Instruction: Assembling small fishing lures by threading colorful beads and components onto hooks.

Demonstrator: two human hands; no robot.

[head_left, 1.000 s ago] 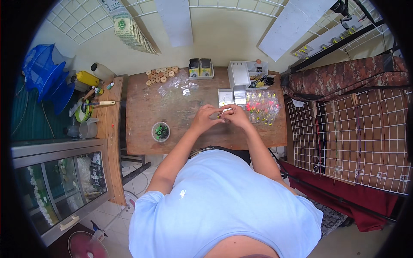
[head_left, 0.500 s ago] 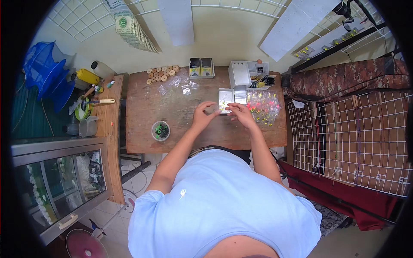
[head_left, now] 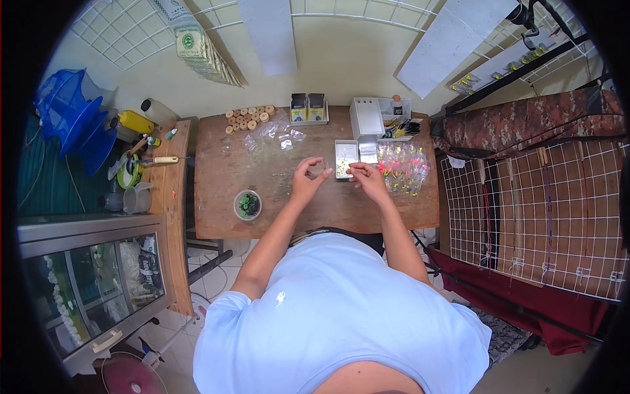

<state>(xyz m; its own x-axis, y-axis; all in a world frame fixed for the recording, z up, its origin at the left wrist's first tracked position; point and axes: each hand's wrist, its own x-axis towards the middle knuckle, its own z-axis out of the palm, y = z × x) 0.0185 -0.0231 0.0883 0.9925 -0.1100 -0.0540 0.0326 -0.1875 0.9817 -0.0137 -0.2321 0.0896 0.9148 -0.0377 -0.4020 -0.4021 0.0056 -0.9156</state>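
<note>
My left hand is raised over the table, left of a small white tray. Its thumb and fingers are curved and apart, with nothing visible between them. My right hand is at the tray's near right corner. There the thumb and fingertips come together in a pinch; whatever they hold is too small to make out. Small yellow and white pieces lie in the tray. Beside my right hand, clear packets with pink and yellow pieces inside cover the table.
On the wooden table are a round tub of green and black pieces, wooden discs, empty-looking clear bags, a box of dark-and-yellow packets and a white organizer. A camouflage bag borders the right.
My left hand has drawn slightly left, away from the tray and my right hand. The right hand stays by the tray's corner. The whole view has shifted slightly.
</note>
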